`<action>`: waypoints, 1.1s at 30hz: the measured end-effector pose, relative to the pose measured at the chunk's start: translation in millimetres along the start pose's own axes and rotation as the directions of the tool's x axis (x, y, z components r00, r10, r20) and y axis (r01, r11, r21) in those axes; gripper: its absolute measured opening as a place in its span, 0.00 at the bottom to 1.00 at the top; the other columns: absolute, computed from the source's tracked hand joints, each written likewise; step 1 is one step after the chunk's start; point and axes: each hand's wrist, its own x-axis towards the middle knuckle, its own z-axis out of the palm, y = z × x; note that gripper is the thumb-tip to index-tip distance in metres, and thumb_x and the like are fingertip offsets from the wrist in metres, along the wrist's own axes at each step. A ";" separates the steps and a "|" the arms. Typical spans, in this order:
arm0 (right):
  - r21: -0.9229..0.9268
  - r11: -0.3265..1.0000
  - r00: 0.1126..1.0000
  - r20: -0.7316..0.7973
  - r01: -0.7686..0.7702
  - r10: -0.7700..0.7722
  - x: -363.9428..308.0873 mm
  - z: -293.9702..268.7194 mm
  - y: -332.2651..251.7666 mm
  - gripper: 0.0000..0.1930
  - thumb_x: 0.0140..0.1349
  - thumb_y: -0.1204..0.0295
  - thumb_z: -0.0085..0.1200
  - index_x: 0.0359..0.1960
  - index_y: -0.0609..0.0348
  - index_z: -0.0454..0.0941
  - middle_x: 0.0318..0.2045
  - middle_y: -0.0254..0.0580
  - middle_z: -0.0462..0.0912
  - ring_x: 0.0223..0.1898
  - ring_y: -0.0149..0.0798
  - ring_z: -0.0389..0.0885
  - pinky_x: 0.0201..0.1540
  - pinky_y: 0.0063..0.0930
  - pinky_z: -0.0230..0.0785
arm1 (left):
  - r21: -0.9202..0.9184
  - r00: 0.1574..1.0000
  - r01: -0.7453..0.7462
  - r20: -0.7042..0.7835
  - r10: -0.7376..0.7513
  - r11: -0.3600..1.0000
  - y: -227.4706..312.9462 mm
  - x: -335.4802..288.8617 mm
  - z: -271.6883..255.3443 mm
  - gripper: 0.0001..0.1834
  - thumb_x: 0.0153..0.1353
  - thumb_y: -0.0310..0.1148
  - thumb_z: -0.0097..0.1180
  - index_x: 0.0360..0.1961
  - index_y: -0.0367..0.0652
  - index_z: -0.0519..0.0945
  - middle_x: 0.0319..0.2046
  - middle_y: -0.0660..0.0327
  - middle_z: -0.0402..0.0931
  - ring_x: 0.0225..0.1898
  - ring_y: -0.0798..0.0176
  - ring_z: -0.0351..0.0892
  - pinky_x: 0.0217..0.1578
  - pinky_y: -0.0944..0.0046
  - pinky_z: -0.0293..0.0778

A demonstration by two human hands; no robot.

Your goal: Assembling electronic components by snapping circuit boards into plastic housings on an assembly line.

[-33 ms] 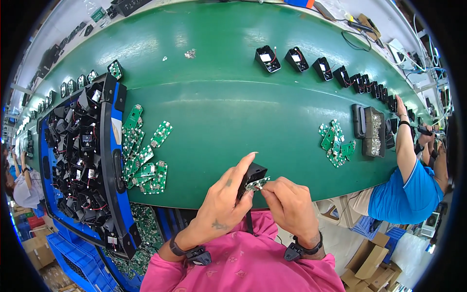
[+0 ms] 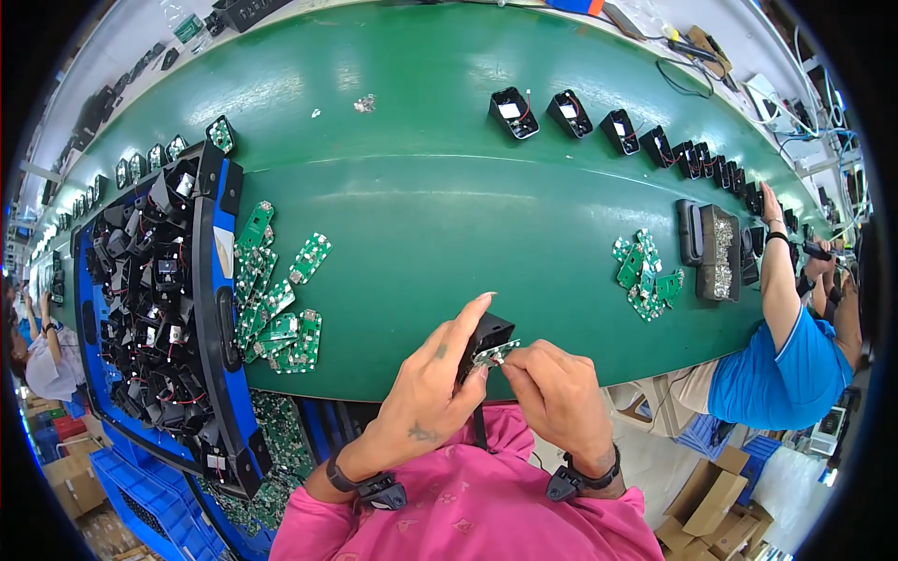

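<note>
My left hand (image 2: 426,383) is wrapped round a small black plastic housing (image 2: 493,329), its index finger stretched along the side. A green circuit board (image 2: 496,354) sits tilted at the housing's near edge, with my left thumb against it. Pinched together at the board's right end are the fingers of my right hand (image 2: 561,397). Whatever they grip is too small to make out; a bit of reddish wire shows close by. Both hands are just over the table's near edge, in front of my pink top.
Loose circuit boards (image 2: 297,341) lie left of my hands, more boards (image 2: 645,276) to the right. A blue-edged crate (image 2: 227,243) holds many black housings. Beyond, housings with wires (image 2: 514,114) stand in a row. A tray of small metal parts (image 2: 720,280) sits near a co-worker in blue (image 2: 776,374).
</note>
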 end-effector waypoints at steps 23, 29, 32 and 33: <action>0.029 0.988 0.973 0.176 -0.154 0.146 -9.1 -8.8 6.5 0.04 0.57 0.78 0.56 0.28 0.64 0.74 0.24 0.51 0.78 0.25 0.56 0.79 0.28 0.46 0.72 | 0.283 0.986 -0.130 0.134 0.095 0.950 -0.2 -1.1 9.6 0.38 0.57 0.20 0.54 0.71 0.43 0.62 0.49 0.41 0.75 0.35 0.36 0.82 0.34 0.46 0.80; 0.072 0.984 0.979 0.140 -0.160 0.149 -10.1 -2.8 6.8 0.03 0.57 0.79 0.58 0.28 0.65 0.76 0.22 0.48 0.79 0.22 0.50 0.80 0.26 0.38 0.70 | 0.196 0.989 -0.101 0.123 0.077 0.975 -0.8 -1.1 8.1 0.37 0.57 0.20 0.54 0.70 0.44 0.64 0.47 0.43 0.76 0.36 0.38 0.82 0.35 0.46 0.80; 0.056 0.986 0.980 0.125 -0.159 0.151 -10.3 1.6 7.8 0.03 0.57 0.79 0.59 0.29 0.65 0.77 0.23 0.49 0.80 0.23 0.51 0.79 0.26 0.38 0.70 | 0.184 0.990 -0.087 0.126 0.064 0.979 -5.5 0.0 8.3 0.36 0.57 0.19 0.53 0.70 0.44 0.65 0.47 0.42 0.76 0.36 0.36 0.80 0.35 0.46 0.80; 0.045 0.985 0.979 0.122 -0.168 0.162 -9.7 3.5 8.3 0.03 0.58 0.79 0.59 0.30 0.65 0.77 0.24 0.50 0.80 0.23 0.52 0.79 0.27 0.39 0.70 | 0.186 0.989 -0.116 0.110 0.097 0.976 -9.9 1.4 8.1 0.36 0.57 0.19 0.53 0.70 0.44 0.65 0.47 0.44 0.77 0.35 0.42 0.82 0.35 0.50 0.80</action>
